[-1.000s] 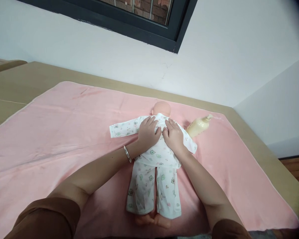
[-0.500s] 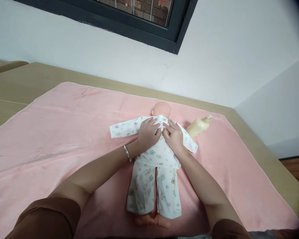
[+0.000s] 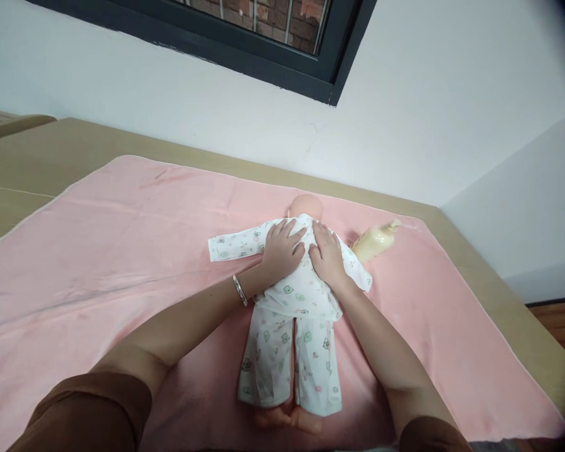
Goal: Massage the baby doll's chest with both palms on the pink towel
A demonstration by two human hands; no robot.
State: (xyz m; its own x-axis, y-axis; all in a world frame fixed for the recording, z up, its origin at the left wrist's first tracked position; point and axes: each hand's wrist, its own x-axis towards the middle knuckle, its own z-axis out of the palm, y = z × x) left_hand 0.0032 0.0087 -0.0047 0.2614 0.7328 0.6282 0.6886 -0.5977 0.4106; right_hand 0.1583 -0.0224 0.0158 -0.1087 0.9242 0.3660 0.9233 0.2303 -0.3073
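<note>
A baby doll (image 3: 292, 333) in white printed pyjamas lies face down on a pink blanket (image 3: 122, 251), its bald head (image 3: 304, 205) toward the wall. My left hand (image 3: 281, 249) rests flat on the doll's upper back, fingers stretched out and slightly apart. My right hand (image 3: 328, 253) lies beside it on the right shoulder, fingers also flat on the white top. A silver bracelet (image 3: 240, 290) circles my left wrist. The doll's bare feet (image 3: 289, 419) stick out below the trouser legs.
A cream pump bottle (image 3: 375, 241) lies on its side on the blanket just right of the doll's sleeve. The blanket covers a tan bed surface (image 3: 37, 157) that meets a white wall with a dark window frame (image 3: 263, 56). Wooden floor (image 3: 558, 326) shows at the right.
Both hands have shifted slightly up the doll's back toward the collar, fingers staying flat. The doll and the bottle have not moved.
</note>
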